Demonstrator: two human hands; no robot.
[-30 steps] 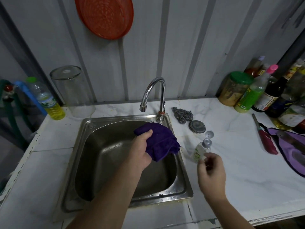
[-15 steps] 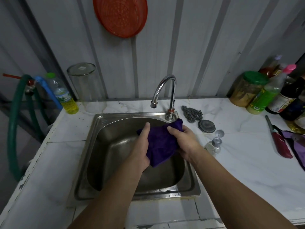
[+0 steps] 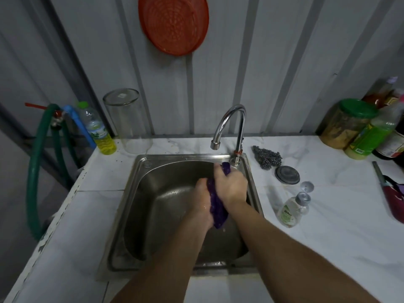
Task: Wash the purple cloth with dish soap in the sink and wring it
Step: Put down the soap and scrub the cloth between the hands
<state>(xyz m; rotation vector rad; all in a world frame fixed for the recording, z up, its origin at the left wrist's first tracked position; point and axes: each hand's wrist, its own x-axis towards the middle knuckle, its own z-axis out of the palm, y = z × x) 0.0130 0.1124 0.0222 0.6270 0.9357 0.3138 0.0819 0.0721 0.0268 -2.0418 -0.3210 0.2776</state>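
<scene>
Both your hands are closed around the purple cloth (image 3: pixel 215 204), which sits bunched into a rough roll over the right half of the sink (image 3: pixel 140 167), near the middle of the frame. Your left hand (image 3: pixel 202 206) grips it from the left side, low down, and your right hand (image 3: pixel 230 185) wraps it from the right and a little higher, fingers curled over the top. The two hands are pressed close together, with only a strip of cloth showing between them.

The roll's long axis runs from upper right to lower left: one short purple tip pokes out above your right hand, close to the base of the faucet (image 3: pixel 229 127), and the other end hangs out below your left hand, toward the sink floor. That axis is what the next twist turns on, I'd judge. Each hand already holds one end of it, right nearer the faucet, left nearer you, so a wring would mean turning the wrists opposite ways about that line.

No water is running from the spout as far as you can see here, though drops glint on the left hand and in the basin. The dish soap bottle (image 3: pixel 290 212) stands on the bench just right of the sink, with its flip cap open. Whether the cloth is already soaped I cannot tell; no suds show.
</scene>
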